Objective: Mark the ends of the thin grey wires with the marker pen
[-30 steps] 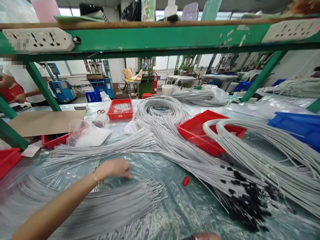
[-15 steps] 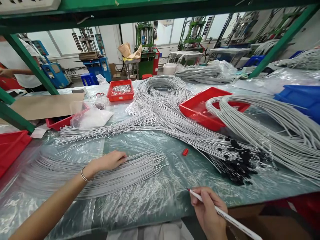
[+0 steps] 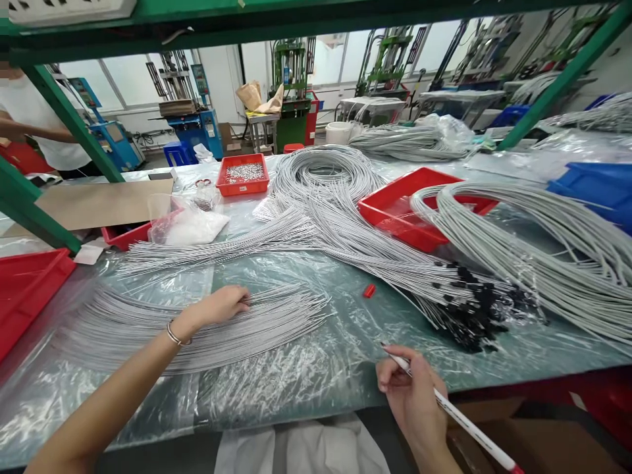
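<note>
A fan of thin grey cables [image 3: 276, 322] lies spread on the plastic-covered table in front of me. My left hand [image 3: 224, 305] rests on the upper side of this fan, its fingers curled onto a few cables near their right-hand ends. In my right hand [image 3: 415, 388], by the table's front edge, is a white marker pen [image 3: 467, 424], uncapped, with its dark tip pointing up and left. The tip is apart from the cables. A small red pen cap [image 3: 369, 291] lies on the table between the fan and the black-ended cables.
Behind lie a long cable bundle [image 3: 345, 243] with black ends [image 3: 469, 309], a coil [image 3: 326, 168] and thicker looped cables [image 3: 533, 263]. Red trays [image 3: 415, 230], a red bin of small metal parts [image 3: 243, 187] and a blue bin [image 3: 592, 191] stand around. A green frame crosses overhead. A person stands far left.
My right hand has moved slightly up and away from the table's front edge with the marker pen. My left hand stays on the cables. The whole view has shifted a little.
</note>
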